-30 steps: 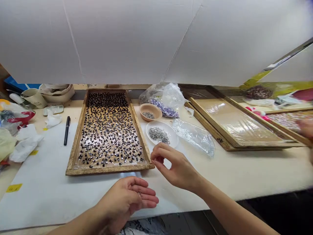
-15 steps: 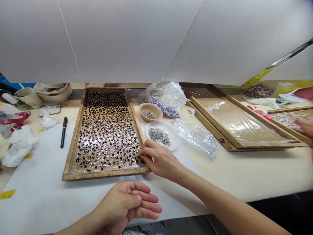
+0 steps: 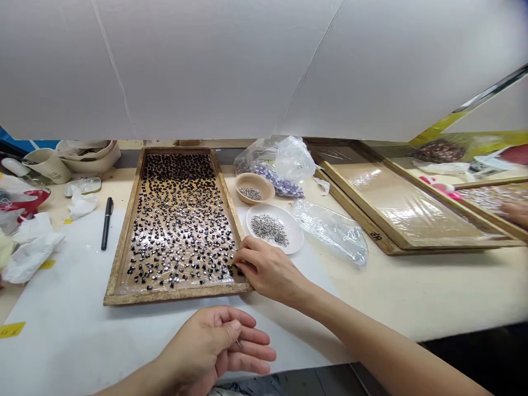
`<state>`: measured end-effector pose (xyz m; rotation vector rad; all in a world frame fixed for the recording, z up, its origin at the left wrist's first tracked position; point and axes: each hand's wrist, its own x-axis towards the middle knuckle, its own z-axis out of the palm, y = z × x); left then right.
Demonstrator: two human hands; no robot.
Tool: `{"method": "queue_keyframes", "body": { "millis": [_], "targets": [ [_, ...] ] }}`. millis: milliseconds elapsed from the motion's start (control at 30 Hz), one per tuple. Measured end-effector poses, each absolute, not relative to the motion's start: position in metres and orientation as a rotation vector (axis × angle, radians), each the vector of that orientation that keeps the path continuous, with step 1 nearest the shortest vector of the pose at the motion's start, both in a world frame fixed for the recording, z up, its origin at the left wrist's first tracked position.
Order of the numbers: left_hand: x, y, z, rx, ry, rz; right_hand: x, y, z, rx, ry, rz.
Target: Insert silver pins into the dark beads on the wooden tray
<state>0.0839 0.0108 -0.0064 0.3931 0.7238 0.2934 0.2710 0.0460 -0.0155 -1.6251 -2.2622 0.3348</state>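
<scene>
My right hand is at the near right corner of a wooden-framed tray, thumb and fingers pinched on a small black piece. Rows of small shiny black pieces cover the clear film inside the tray. In front of the tray my left hand lies palm up, fingers stretched and thumb laid across them. A tiny silvery metal piece shows under that thumb; whether more lie in the palm is hidden. Beside the tray, a white plate holds small silvery metal bits.
Behind the plate stands a beige bowl of similar bits, near plastic bags. Film-covered frames are stacked at right, past a flat clear bag. A pen and tissues lie left. Another person's hand is far right.
My left hand has shifted very slightly right and down, and the metal piece under its thumb shows more clearly. My right hand stays at the tray corner. The other person's hand has moved down slightly.
</scene>
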Motion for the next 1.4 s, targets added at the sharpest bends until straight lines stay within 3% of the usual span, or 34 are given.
{"method": "queue_keyframes", "body": {
  "millis": [433,667,1033,1400],
  "targets": [
    [0.081,0.012,-0.003,0.294,0.660,0.416,0.271,0.035,-0.005,-1.467,-2.048,0.411],
    [0.083,0.013,-0.003,0.334,0.510,0.522,0.248,0.000,0.021,-1.354,-1.980,0.820],
    [0.083,0.012,0.000,0.341,0.525,0.553,0.233,-0.008,0.013,-1.401,-1.863,0.795],
    [0.079,0.015,0.003,0.386,0.734,0.334,0.265,0.037,0.000,-1.722,-2.148,0.171]
  ]
}}
